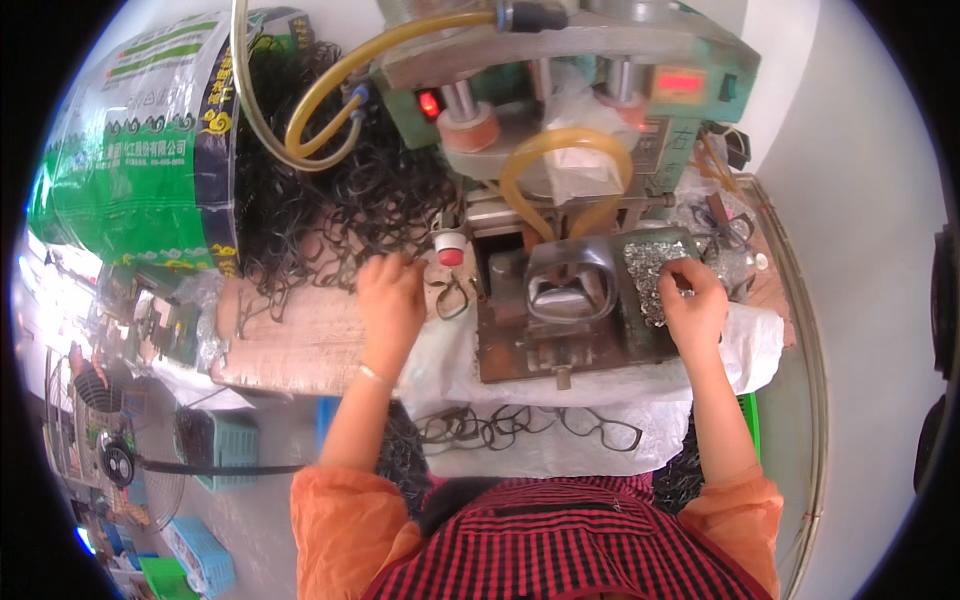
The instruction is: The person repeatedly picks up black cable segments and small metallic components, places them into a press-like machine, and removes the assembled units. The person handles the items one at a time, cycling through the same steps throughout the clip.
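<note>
- wooden desk (285,345) by a pale wall (870,250); a green-and-white sack (120,160) and a heap of dark glasses frames (385,190) crowd its left side.
- right hand (695,305): fingers bunched over the small metal pieces (646,262) in the green tray (640,342), right of the metal fixture (570,283); whether one is pinched, i cannot tell.
- left hand (391,297): fingers loosely bent beside the red button (450,257), near a single frame (440,303); any grip is hidden.
- pieces this small could slip, or come up several together, from bunched fingertips.
- a stray knock on the button, if it drives the press (590,45), could catch fingers over the fixture.
- tugging the white cloth (560,462) might spill the frames lying there (602,424).
</note>
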### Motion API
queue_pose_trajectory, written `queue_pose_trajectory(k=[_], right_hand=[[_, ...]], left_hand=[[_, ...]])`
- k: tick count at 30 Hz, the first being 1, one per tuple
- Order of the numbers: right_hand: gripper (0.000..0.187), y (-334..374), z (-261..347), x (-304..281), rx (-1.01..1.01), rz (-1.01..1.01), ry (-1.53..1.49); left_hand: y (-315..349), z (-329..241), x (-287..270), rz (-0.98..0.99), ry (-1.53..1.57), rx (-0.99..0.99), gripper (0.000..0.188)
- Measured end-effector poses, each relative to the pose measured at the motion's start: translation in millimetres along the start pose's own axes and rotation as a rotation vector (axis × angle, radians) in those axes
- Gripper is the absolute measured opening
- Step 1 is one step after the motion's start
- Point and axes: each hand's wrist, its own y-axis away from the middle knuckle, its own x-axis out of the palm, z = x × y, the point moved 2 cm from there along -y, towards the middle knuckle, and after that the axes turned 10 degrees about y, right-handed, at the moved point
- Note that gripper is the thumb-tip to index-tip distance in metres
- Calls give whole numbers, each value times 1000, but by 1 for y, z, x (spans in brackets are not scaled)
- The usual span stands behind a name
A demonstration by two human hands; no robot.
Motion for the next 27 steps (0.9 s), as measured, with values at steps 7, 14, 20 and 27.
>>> queue_pose_trajectory(k=[7,14,20,27], right_hand=[[12,12,-26,-7,171,33,-99],[12,63,-47,-61,449,-4,-130],[15,30,31,-42,112,181,-374],[30,14,84,39,193,159,-821]], left_hand=[[26,58,92,350,223,-131,16],[80,26,34,-66,1371,-1004,23],[59,-66,-46,-218,1026,-549,22],[-3,-93,-40,-567,748,-152,10]])
